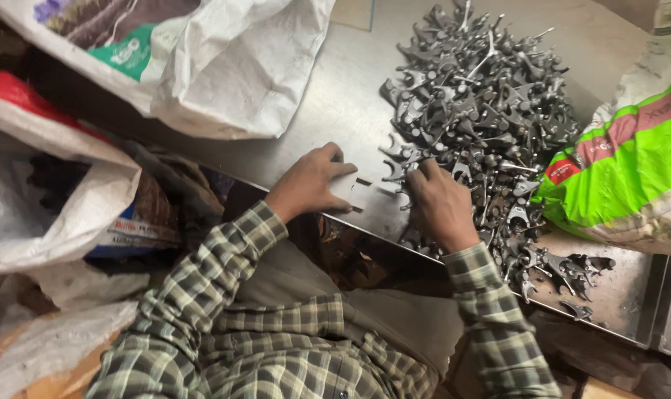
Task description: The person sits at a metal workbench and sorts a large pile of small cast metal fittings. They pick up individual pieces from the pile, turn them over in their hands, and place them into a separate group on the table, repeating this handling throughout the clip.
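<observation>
A large heap of small dark metal forked parts [479, 111] lies on a steel table [335, 111]. My right hand [440, 203] rests palm down on the near edge of the heap, fingers curled over several parts. My left hand [311, 183] lies flat on the bare steel just left of the heap, fingers apart, next to a thin flat piece [365, 182] on the table. Both arms wear checked green sleeves. What my right hand grips, if anything, is hidden under its palm.
A white woven sack [202, 66] lies at the table's far left. A green and white sack [631, 162] sits at the right. More white sacks [47, 199] are stacked at my left. Loose parts [572, 273] lie near the front table edge.
</observation>
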Motion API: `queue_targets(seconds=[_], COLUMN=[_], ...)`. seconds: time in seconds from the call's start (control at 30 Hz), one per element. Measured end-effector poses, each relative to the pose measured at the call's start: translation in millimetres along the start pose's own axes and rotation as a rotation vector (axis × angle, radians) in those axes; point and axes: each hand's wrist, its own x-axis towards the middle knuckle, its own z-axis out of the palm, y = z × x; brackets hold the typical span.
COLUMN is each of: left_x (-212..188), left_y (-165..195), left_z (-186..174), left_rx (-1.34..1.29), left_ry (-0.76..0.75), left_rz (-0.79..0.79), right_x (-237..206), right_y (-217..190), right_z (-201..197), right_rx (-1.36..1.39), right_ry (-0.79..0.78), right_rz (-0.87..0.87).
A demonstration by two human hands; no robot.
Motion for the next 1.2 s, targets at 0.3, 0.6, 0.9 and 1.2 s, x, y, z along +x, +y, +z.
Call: queue_targets(seconds=[0.3, 0.6, 0.9, 1.2], left_x=[-2, -1, 1, 1], left_y=[-4, -4, -2, -5], left_z=[3, 3, 3, 5], left_rx=[-0.050, -0.041, -0.021, -0.023], left_ry=[0.025, 0.038, 0.011, 0.031], left_rz=[0.026, 0.041, 0.010, 0.047], right_x=[-22, -27, -22, 23], right_y=[-42, -33, -36, 11], right_z=[15, 22, 38, -16], right_rx=[0.474, 0.496, 0.507, 0.364], right_ry=[0.180, 0.103, 0.113, -0.618], right_rz=[0.123, 0.204, 0.190, 0.317])
